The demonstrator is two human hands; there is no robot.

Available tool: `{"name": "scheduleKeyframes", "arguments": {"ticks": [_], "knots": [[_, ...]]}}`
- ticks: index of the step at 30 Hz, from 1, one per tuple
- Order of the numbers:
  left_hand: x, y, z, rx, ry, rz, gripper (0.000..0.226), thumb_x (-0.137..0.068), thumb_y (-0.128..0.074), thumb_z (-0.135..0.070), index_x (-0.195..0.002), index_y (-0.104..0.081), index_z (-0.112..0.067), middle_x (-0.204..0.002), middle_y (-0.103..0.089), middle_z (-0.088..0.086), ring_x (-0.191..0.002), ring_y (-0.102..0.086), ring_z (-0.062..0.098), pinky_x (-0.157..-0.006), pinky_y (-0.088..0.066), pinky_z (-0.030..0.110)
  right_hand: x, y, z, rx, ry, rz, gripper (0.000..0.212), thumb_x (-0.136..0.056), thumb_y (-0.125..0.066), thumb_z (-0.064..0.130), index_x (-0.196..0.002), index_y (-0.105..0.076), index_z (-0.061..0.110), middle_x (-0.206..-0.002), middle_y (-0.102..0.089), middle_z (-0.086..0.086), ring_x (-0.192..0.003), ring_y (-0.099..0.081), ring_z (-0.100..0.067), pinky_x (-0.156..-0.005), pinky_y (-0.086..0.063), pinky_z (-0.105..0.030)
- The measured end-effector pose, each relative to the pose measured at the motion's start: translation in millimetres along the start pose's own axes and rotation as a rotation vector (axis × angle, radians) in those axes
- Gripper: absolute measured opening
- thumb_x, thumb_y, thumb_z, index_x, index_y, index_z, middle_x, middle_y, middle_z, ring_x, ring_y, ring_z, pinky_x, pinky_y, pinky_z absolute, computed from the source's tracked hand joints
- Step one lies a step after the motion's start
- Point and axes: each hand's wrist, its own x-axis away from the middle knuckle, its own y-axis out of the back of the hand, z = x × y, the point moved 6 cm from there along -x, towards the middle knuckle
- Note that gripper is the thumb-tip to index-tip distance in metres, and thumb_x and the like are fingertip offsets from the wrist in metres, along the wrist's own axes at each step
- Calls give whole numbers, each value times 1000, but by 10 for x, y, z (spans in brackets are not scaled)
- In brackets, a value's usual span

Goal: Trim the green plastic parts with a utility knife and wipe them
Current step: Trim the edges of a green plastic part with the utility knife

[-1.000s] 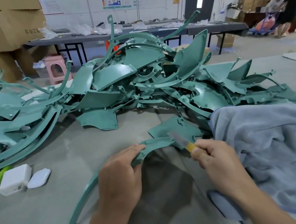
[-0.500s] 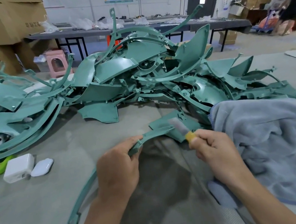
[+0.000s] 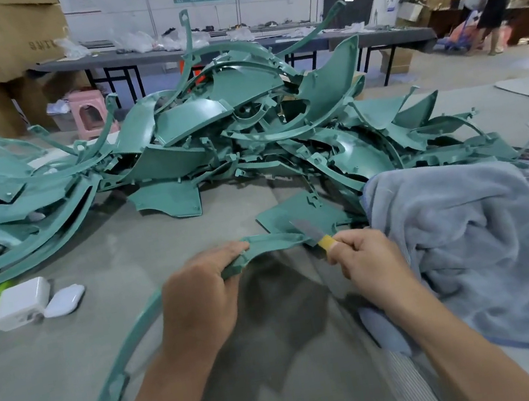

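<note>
Long curved green plastic strip (image 3: 270,242) gripped mid-span by left hand (image 3: 199,300), fingers curled over its top edge. Long axis: near-left end low over grey table (image 3: 60,388), rising up-right to a tip between the hands. Right hand (image 3: 365,257) pinching yellow-handled utility knife (image 3: 311,232), blade laid against that tip; actual edge contact hard to confirm. Right hand nearer the tip, so probably trimming there. Grey-blue towel (image 3: 463,238) just right of it. Versus a second ago: same grips, blade at same tip, barely shifted.
</note>
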Motion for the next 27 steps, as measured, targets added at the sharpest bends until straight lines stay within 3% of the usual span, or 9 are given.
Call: {"name": "scheduleKeyframes", "arguments": {"ticks": [3,6,8,10,13,19,22,24,27], "knots": [[-4,16,32,153,-20,30,34,-84,-81,-10,-113,-79,-26,-112,-74,-17,-103,-67,-3,-97,-44,6,30,-14,3,15,-54,-2,30,-93,-60,20,-64,-58,14,-48,-46,-3,-46,-37,-12,-52,-28,-34],[2,13,31,285,-58,149,49,-84,-76,5,-114,-78,-33,-121,-69,-25,-117,-59,-13,-109,-39,11,95,-33,22,-529,-184,54,39,-95,-54,8,-59,-64,18,-53,-51,-5,-47,-45,-19,-45,-32,-29],[2,25,17,285,-109,182,57,-81,-75,12,-115,-77,-34,-129,-64,-24,-127,-50,-15,-114,-32,12,146,-94,74,-851,-328,176,36,-101,-51,7,-71,-71,12,-74,-70,-15,-61,-64,-25,-47,-48,-30],[-24,19,-2,211,-178,188,60,-77,-76,15,-116,-78,-31,-134,-60,-20,-134,-43,-14,-116,-27,11,168,-187,106,-991,-420,308,27,-102,-51,7,-81,-67,3,-103,-77,-18,-86,-73,-32,-58,-59,-37],[-36,-35,33,72,-176,201,70,-70,-74,19,-124,-74,-26,-139,-59,-12,-138,-43,2,-120,-21,15,156,-263,102,-1051,-446,319,31,-100,-53,1,-72,-65,-1,-110,-76,-16,-94,-76,-27,-64,-62,-39],[-2,7,235,-83,85,166,85,-70,-73,11,-147,-54,-20,-152,-52,-3,-146,-40,18,-119,-22,27,129,-369,112,-1108,-393,233,29,-97,-59,1,-71,-70,-4,-109,-77,-15,-98,-75,-28,-71,-62,-37],[0,55,148,-69,1,129,92,-72,-82,-17,-155,-43,-23,-160,-40,-6,-151,-29,13,-122,-20,25,134,-362,181,-1117,-311,234,13,-78,-73,8,-69,-77,0,-97,-78,-14,-93,-76,-24,-74,-61,-32],[-10,101,67,-48,-75,75,89,-76,-77,-34,-156,-40,-22,-160,-37,-7,-152,-26,13,-123,-23,32,126,-284,225,-1130,-241,205,13,-69,-75,15,-70,-80,3,-87,-77,-12,-85,-75,-19,-72,-61,-28],[-21,136,-13,-31,-74,-3,95,-70,-77,-18,-156,-37,-19,-164,-35,-1,-155,-21,20,-122,-30,47,101,-193,209,-1173,-208,109,13,-72,-72,15,-72,-81,6,-85,-76,-10,-82,-72,-15,-75,-62,-29]]}}
